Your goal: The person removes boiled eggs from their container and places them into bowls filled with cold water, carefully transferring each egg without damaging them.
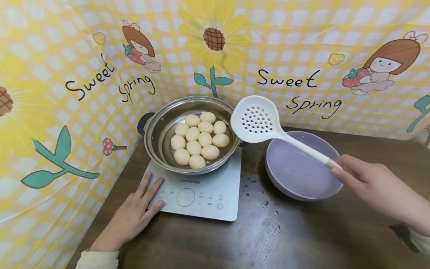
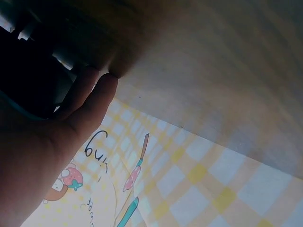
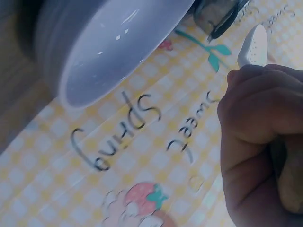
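My right hand [image 1: 373, 179] grips the handle of a white slotted skimmer [image 1: 256, 119], its bowl raised beside the pot's right rim. In the right wrist view the curled fingers [image 3: 265, 109] hide most of the handle. Several pale eggs [image 1: 193, 147] lie in shallow water in a steel pot [image 1: 154, 149]. That pot stands on a white induction cooker [image 1: 215, 186]. My left hand [image 1: 134, 209] rests with spread, fairly straight fingers on the cooker's front left edge. Below the skimmer's handle sits a purple bowl [image 1: 292, 168] with no eggs in it.
A dark wooden table [image 1: 302, 231] carries everything. Water drops [image 1: 268, 235] lie on it between cooker and bowl. A yellow checked cloth [image 1: 289, 33] with printed flowers and figures covers the walls behind and to the left. The pot has a black side handle [image 1: 145, 123].
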Demonstrator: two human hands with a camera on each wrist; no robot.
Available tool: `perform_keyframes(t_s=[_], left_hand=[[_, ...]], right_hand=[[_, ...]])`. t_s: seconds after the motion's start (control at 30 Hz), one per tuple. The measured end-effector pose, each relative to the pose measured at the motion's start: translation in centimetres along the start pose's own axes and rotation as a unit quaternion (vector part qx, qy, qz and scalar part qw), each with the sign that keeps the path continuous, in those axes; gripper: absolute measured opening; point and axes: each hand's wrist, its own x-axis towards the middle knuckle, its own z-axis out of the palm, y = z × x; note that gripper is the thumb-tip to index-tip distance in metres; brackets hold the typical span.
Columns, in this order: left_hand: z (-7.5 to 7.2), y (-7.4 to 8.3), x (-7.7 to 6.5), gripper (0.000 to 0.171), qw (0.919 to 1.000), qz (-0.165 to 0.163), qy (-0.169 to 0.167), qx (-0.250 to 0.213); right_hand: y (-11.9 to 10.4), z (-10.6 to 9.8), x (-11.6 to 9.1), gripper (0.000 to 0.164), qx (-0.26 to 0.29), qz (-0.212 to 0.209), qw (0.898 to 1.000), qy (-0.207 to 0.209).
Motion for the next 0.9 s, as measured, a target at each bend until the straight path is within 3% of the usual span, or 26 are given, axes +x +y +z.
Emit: perform_keyframes(t_s=[0.3, 0.53, 0.7, 0.9], left_hand=[[0.0, 0.1, 0.1, 0.064, 1.0000, 0.002, 0.002, 0.002], [0.2, -0.1, 0.0, 0.064, 1.0000, 0.002, 0.004, 0.002], [0.2, -0.2, 0.0, 0.064, 1.0000, 0.003, 0.006, 0.000], [0.2, -0.2, 0.1, 0.063, 0.9999, 0.003, 0.009, -0.004]], right_hand=[[-2.7, 1.3, 2.9, 0.014, -0.044, -0.110, 0.992, 0.043], [-3.6, 2.2, 4.7, 0.018, -0.111, -0.183, 0.972, 0.098], [-4.3, 2.7, 5.6, 0.013, -0.142, -0.204, 0.961, 0.119], [-4.7, 3.2, 6.8, 0.052, -0.177, -0.260, 0.934, 0.171]])
